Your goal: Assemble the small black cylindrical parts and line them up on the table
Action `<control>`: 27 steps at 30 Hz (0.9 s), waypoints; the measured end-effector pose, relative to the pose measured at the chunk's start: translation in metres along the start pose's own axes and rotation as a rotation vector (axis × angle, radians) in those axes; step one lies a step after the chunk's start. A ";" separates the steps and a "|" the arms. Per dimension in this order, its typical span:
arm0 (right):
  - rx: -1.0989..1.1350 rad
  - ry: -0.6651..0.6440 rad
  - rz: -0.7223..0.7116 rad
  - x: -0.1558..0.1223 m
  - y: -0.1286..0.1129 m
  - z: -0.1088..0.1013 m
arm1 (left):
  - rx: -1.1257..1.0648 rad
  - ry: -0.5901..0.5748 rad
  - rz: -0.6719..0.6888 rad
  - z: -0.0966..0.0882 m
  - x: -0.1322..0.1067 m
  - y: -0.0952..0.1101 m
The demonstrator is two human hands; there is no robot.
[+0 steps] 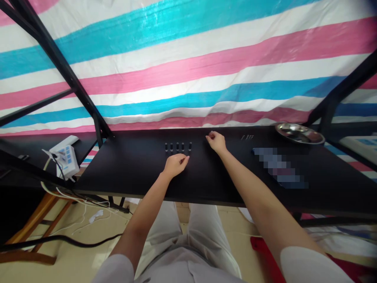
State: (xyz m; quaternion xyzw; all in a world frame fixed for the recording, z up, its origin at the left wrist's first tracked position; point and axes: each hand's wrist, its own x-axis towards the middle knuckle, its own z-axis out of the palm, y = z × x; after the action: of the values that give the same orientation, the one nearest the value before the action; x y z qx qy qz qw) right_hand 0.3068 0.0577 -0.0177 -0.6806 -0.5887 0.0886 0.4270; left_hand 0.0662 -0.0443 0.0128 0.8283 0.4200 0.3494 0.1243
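Note:
A row of several small dark upright cylinders (177,147) stands on the black table (141,173). My left hand (175,164) rests just in front of the row, fingers curled into a pinch; whatever it holds is too small to make out. My right hand (216,141) lies further back and to the right of the row, fingers curled together, with nothing I can name in them. A few thin dark pins (247,137) lie on the table right of my right hand.
A round metal bowl (299,133) sits at the table's back right. A blurred flat object (279,168) lies right of centre. A white power strip with cables (65,156) is at the left. Black frame bars (59,63) and a striped tarp (188,59) stand behind.

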 end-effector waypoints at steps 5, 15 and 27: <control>-0.052 -0.002 0.012 0.001 0.006 0.004 | -0.001 -0.009 0.003 0.000 0.000 0.001; -0.069 -0.112 0.071 0.008 0.017 0.006 | 0.011 -0.027 -0.021 0.000 -0.001 0.001; -0.058 -0.161 0.110 0.027 0.023 0.003 | -0.010 -0.025 -0.026 0.000 -0.001 0.002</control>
State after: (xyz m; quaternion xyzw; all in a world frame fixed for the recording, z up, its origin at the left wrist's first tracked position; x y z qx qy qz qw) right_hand 0.3301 0.0842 -0.0249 -0.7147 -0.5851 0.1493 0.3528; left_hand 0.0668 -0.0460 0.0134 0.8264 0.4274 0.3396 0.1382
